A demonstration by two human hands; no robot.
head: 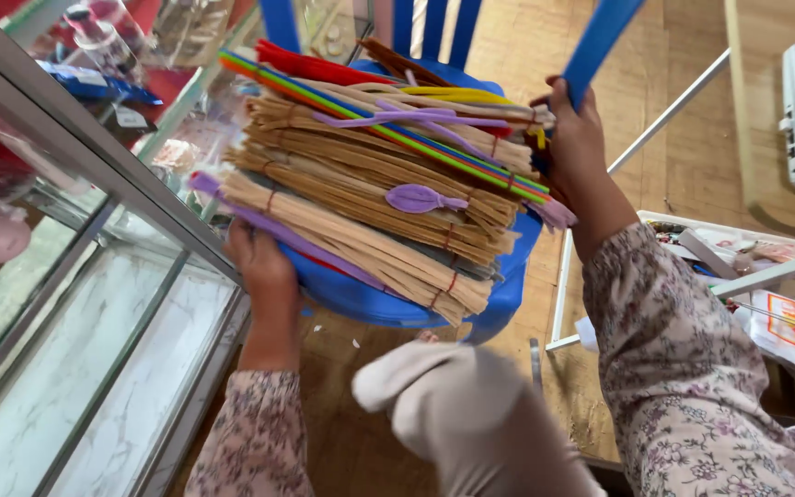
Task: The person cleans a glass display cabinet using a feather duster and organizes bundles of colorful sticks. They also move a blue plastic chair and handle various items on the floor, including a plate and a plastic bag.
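Bundles of thin tan sticks [361,216], tied with small bands and mixed with coloured sticks in red, green, blue and yellow, lie heaped across the seat of a blue plastic chair [370,299] that both hands hold up between them. The left hand [264,267] grips the near left edge of the seat from below, its fingers curled under the rim just beneath the lowest bundle. The right hand [574,138] is clenched around the chair's blue back slat at the far right, beside the ends of the sticks. A purple plastic spoon [420,198] rests on top of the heap about midway between the two hands, and further purple strips run along the bundles above and below it. Both forearms wear floral-patterned sleeves [683,368]. Left of the left hand stands a glass display case [94,276] with a metal frame, touching or nearly touching the chair's edge. Below the hands, a pale cloth-covered shape [466,414] is blurred and I cannot tell what it is. Right of the right hand, a white tray [738,267] of small items sits on the wooden floor [526,37], well apart from the chair.
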